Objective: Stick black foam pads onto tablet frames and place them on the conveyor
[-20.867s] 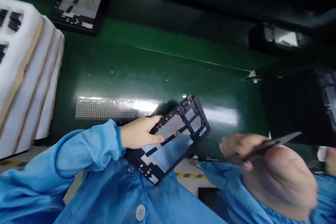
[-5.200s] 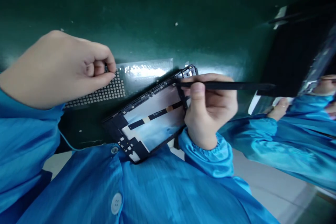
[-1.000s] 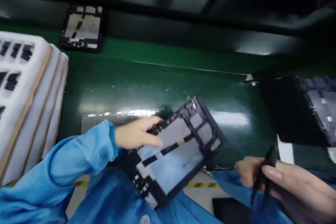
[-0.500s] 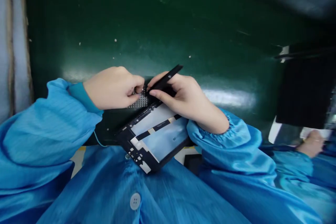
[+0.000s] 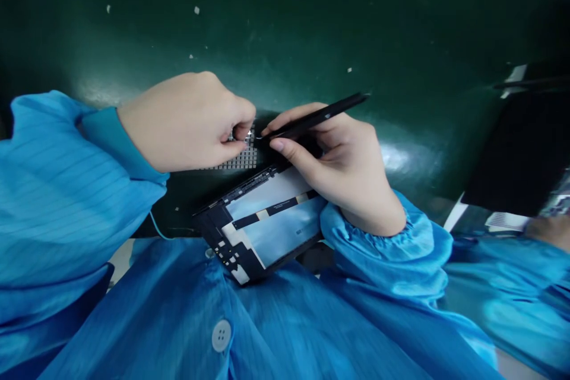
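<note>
My left hand point(image 5: 187, 122) is closed, thumb and forefinger pinched together over a dark sheet point(image 5: 243, 157) covered in a grid of small greyish squares. What sits in that pinch is too small to make out. In my right hand point(image 5: 342, 157) are slim black tweezers point(image 5: 329, 113), tilted, their thin tip pointing left toward my left fingertips. Below both hands lies an opened tablet-like device point(image 5: 271, 219), slanted at the table's edge against my blue coat. It shows silvery battery-like panels, a black strip across them and small white patches at its lower left corner.
The dark green tabletop point(image 5: 276, 29) carries several tiny white scraps point(image 5: 196, 10). At the right are a black flat sheet or mat point(image 5: 512, 154) and white papers point(image 5: 507, 221). A co-worker's blue sleeve point(image 5: 512, 273) reaches in at the lower right.
The view has shifted, so my hands look larger and spread slightly apart. The tweezers lie flatter now, their back end farther right. The device keeps about the same place.
</note>
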`<state>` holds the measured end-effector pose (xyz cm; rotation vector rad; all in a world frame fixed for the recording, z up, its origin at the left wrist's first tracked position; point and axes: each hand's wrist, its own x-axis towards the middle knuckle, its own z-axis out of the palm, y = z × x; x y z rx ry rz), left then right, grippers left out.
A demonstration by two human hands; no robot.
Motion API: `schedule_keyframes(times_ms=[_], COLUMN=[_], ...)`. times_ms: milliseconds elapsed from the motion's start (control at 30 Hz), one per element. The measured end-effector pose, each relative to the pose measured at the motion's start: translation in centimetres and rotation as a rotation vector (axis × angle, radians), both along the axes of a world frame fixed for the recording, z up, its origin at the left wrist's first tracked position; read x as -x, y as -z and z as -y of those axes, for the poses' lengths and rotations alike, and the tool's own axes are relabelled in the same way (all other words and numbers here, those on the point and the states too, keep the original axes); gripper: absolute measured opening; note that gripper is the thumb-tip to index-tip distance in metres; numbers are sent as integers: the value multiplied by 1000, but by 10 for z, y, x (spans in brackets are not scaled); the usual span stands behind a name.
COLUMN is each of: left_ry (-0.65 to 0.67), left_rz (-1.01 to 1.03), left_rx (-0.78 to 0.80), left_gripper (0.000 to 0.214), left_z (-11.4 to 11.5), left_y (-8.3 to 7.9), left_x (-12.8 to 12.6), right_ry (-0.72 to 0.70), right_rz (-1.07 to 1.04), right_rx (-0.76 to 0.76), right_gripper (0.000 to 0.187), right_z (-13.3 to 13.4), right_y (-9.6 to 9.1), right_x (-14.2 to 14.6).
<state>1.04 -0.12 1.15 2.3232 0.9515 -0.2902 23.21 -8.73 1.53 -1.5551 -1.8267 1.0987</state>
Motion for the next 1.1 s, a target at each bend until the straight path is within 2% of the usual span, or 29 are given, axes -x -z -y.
schedule_keyframes(times_ms=[133, 267, 367, 433, 533, 600, 700, 767, 867, 1000, 1100], left_ry=[-48, -99, -130, -112, -57, -39, -14, -5, -21, -17, -8], left_rz=[-9, 70, 120, 125, 79, 35, 59, 91, 80, 66, 66], left_rx=[28, 73, 94, 71, 39, 28, 2, -16, -22, -30, -36], left_gripper=[12, 7, 2, 2, 15, 23, 22, 24, 22, 20, 22], left_z=[0, 0, 1, 1, 2, 3, 4, 4, 3, 3, 2], left_y=[1, 3, 4, 4, 2, 0, -2, -2, 0, 3, 3], left_x=[0, 2, 2, 2, 2, 3, 6, 8, 10, 8, 7], right_ry=[-16, -18, 25, 143, 384, 440, 322, 253, 240, 179, 126], right_rz=[2, 22, -51, -165, -274, -310, -353, -347, -335, -259, -174], right_rx=[23, 43, 49, 10, -49, -90, -221, -295, -338, -335, -280], right_gripper=[12, 12, 12, 8, 9, 15, 26, 32, 36, 40, 40], right_z=[-1, -7, -1, 18, 61, 86, 103, 102, 97, 98, 85], right_y=[-1, -1, -7, -12, -12, -5, 11, 20, 27, 20, 8], right_x=[1, -3, -3, 4, 30, 48, 65, 68, 68, 65, 50])
